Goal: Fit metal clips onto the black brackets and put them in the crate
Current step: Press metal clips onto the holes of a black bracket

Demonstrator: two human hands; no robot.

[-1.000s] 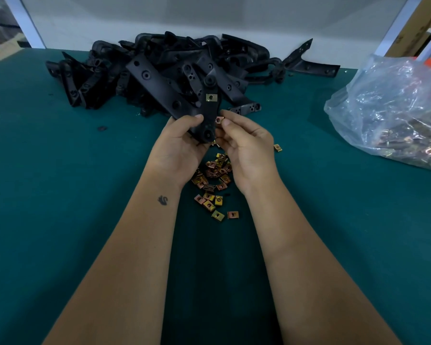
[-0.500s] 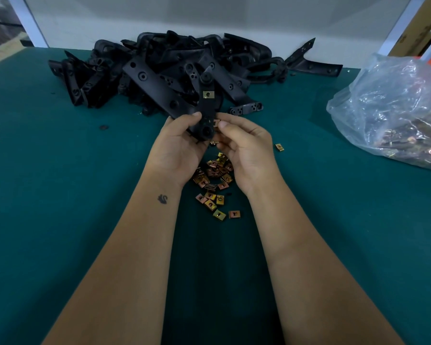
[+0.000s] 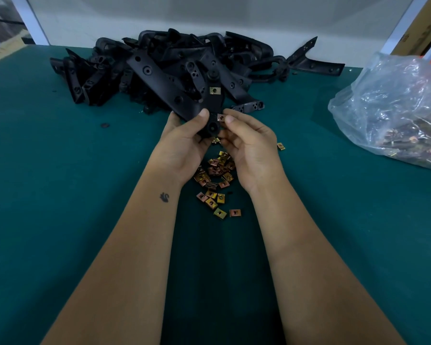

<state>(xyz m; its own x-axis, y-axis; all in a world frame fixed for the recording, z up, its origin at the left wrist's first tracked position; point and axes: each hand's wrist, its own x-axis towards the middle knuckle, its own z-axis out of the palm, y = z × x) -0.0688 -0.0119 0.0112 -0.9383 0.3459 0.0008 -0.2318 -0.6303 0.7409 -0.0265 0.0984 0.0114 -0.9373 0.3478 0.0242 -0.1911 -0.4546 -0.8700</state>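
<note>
Copper clip [image 3: 220,117] sits at right hand's [image 3: 250,148] fingertips, against held bracket [image 3: 213,105].

We count two bare hands, one black plastic bracket [image 3: 213,105] between our fingers carrying two small square metal clips [image 3: 215,90], and one clear plastic bag [image 3: 393,105].

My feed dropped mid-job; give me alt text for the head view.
Left hand holds a black bracket with one clip fitted; right hand presses a second metal clip onto it. Loose clips lie below, bracket pile behind, plastic bag right.
</note>
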